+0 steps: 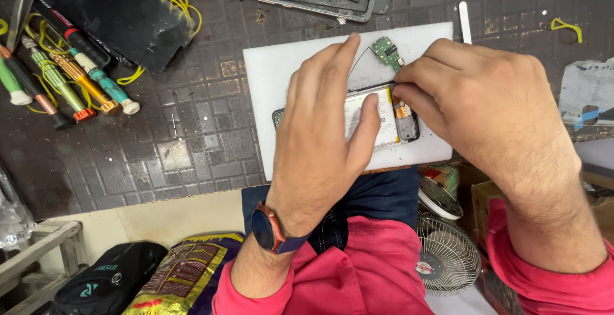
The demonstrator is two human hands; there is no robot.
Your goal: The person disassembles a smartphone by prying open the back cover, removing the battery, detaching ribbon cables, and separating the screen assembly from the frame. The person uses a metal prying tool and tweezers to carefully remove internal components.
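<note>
Pressing flat on an opened phone (384,120), the left hand (326,136) lies open, fingers spread, steadying it near the surface's front edge. The right hand (473,107) is closed to a pinch at the phone's far right corner, fingertips on an orange flex cable (400,109); whether it grips the cable cannot be told. A white mat (275,78) under the phone cushions it. A green board (387,51) lies beyond. Screwdrivers (77,81) lie toward the far left corner.
</note>
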